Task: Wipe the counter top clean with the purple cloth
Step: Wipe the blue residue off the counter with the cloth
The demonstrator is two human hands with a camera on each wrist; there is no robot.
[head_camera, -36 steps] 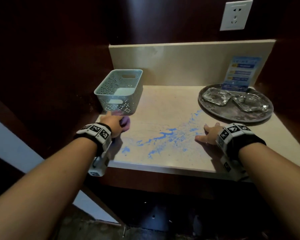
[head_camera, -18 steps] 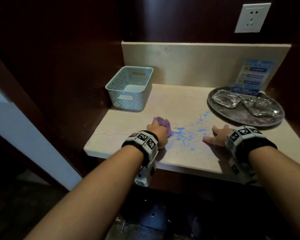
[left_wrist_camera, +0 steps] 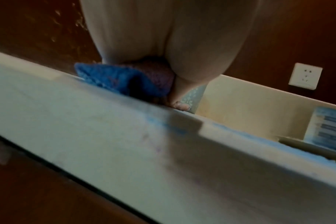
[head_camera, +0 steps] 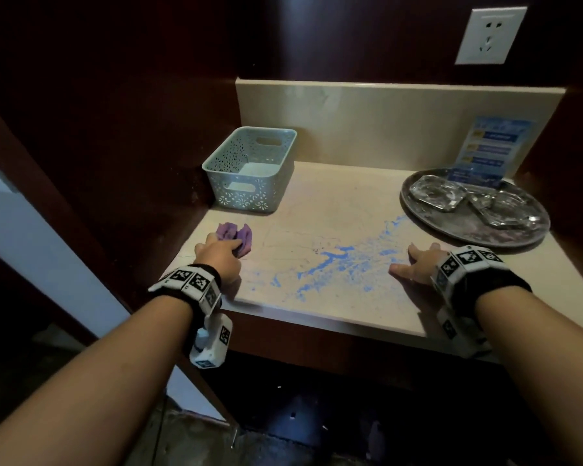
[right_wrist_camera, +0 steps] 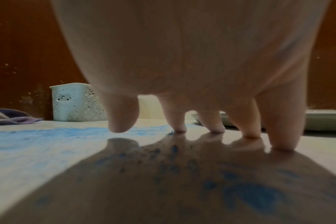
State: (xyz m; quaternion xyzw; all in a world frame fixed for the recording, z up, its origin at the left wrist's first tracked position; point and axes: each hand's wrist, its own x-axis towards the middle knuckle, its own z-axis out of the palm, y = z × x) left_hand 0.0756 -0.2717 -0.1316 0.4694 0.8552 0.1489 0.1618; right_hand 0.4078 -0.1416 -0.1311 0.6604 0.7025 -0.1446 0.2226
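Note:
A crumpled purple cloth (head_camera: pixel 235 235) lies on the beige counter top (head_camera: pixel 330 203) at its left side, and my left hand (head_camera: pixel 221 255) grips it from behind. In the left wrist view the cloth (left_wrist_camera: pixel 125 80) is stained blue underneath, bunched under the palm. A blue smear (head_camera: pixel 337 262) spreads across the counter's middle toward the right. My right hand (head_camera: pixel 418 264) rests on the counter at the smear's right edge, fingers straight and spread; its fingertips (right_wrist_camera: pixel 215 130) touch the surface, holding nothing.
A pale green perforated basket (head_camera: pixel 249 169) stands at the back left by the dark wooden wall. A round metal tray (head_camera: pixel 525 237) with glass dishes and a blue card sits at the back right. A white socket (head_camera: pixel 490 35) is on the wall above.
My left hand with the cloth swept right into the blue smear, then back to the counter's left side. The smear near the left is thinner. The right hand stayed put.

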